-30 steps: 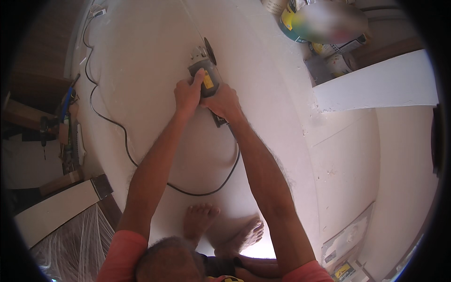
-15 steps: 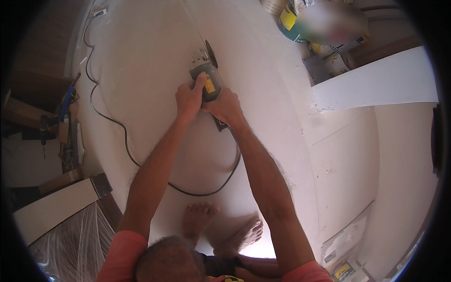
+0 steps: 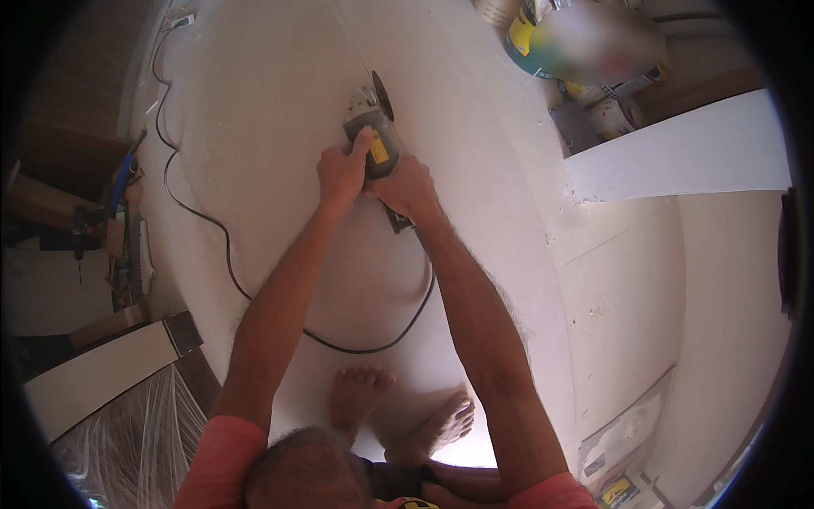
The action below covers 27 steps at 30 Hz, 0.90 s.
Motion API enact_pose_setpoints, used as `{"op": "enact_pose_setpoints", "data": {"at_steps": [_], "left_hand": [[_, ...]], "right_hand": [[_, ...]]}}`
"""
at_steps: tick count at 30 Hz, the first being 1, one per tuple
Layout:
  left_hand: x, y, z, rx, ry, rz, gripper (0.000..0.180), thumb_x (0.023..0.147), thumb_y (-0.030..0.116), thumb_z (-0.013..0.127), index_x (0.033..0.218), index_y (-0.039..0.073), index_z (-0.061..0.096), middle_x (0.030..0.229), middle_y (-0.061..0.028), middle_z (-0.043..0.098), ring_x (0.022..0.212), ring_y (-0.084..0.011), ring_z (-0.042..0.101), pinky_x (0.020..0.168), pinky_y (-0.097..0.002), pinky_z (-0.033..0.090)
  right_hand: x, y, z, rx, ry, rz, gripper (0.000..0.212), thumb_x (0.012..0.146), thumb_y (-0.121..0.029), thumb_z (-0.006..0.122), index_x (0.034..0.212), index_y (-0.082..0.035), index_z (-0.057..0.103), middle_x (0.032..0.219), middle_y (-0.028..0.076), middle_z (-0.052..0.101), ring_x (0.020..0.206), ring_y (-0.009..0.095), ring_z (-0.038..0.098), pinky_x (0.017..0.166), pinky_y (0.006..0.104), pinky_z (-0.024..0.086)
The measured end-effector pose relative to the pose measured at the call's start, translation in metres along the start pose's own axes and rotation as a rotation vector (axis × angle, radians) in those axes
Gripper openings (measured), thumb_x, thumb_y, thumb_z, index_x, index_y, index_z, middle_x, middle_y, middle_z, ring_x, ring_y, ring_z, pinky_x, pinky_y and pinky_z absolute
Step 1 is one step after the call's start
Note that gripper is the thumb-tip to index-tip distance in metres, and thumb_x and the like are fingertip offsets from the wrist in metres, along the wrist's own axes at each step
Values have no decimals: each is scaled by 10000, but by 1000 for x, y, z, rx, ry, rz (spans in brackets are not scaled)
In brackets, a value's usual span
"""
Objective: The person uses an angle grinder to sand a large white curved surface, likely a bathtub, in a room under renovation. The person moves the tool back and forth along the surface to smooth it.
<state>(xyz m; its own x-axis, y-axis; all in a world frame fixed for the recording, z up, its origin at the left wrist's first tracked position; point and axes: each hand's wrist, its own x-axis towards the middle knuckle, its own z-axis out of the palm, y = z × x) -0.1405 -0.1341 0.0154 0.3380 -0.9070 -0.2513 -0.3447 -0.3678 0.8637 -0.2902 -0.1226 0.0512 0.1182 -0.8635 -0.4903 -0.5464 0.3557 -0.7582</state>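
Both hands grip an angle grinder (image 3: 379, 153) with a dark body and a yellow label. My left hand (image 3: 343, 176) wraps its left side, the thumb lying along the top of the body. Round the rear of the body closes my right hand (image 3: 409, 188). The dark thin disc (image 3: 382, 94) stands on edge at the tool's far right, by a thin line (image 3: 359, 58) on the pale surface. Whether the disc touches that line I cannot tell. A black cord (image 3: 373, 350) runs from the tool's back end in a loop toward my feet.
The cord crosses left to a power strip (image 3: 180, 23). At the left lie a drill (image 3: 80, 231) and other tools. Paint buckets (image 3: 527, 51) stand at the far right beside a white ledge (image 3: 678, 153). Plastic-wrapped boards (image 3: 127, 441) fill the near left. My bare feet (image 3: 360, 394) are close in front.
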Motion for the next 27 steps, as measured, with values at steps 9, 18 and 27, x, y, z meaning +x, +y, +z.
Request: {"op": "enact_pose_setpoints", "data": {"at_steps": [9,18,27], "left_hand": [[-5,-7,2,-29,-10,1,784,991,658,674,1064,-111,805,939,-266,791,918,-343,785,859,-476,587],[-16,-7,2,-48,-19,-7,773,989,656,683,1107,-98,809,976,-261,798,941,-327,784,878,-463,587],[-18,-3,3,-38,-11,-8,767,987,648,685,1089,-102,811,973,-269,796,941,-329,783,870,-460,585]], "right_hand": [[-5,10,5,17,35,-6,581,668,-366,901,1066,33,761,950,175,802,908,318,791,830,426,614],[-12,15,6,27,32,7,593,660,-404,907,1043,28,773,924,153,806,893,309,793,828,424,610],[-10,16,5,2,42,-2,621,650,-412,907,1072,25,778,943,178,807,915,330,794,841,430,609]]}}
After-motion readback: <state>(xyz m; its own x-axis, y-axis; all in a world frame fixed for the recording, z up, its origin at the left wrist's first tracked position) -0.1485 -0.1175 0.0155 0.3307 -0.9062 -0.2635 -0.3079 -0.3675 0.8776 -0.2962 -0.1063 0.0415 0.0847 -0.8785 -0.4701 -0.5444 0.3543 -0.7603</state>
